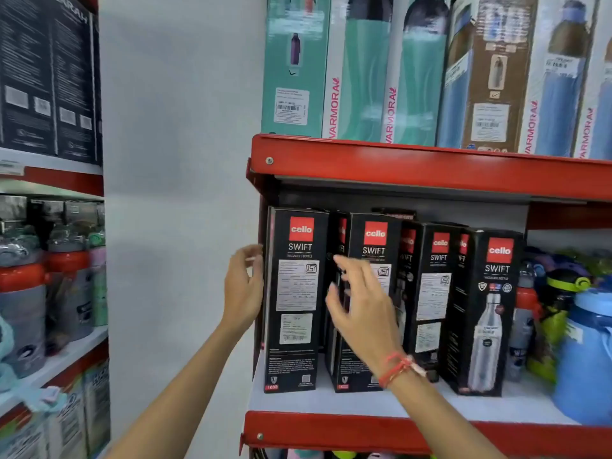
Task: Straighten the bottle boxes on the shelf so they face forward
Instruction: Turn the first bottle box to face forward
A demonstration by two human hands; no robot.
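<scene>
Several tall black bottle boxes with red logos stand in a row on the white shelf (414, 404). The leftmost box (296, 299) shows its label side. The second box (371, 246) stands a little further back, and the rightmost box (486, 313) shows a steel bottle picture. My left hand (243, 286) is at the left edge of the leftmost box, fingers apart, holding nothing. My right hand (361, 309) hovers with spread fingers in front of the gap between the first two boxes and covers part of the second box.
A red shelf rail (430, 170) runs above the black boxes, with tall teal and blue bottle boxes (364, 67) on top. Loose coloured bottles (569, 309) crowd the shelf's right end. A white wall lies to the left, then another rack with bottles (49, 286).
</scene>
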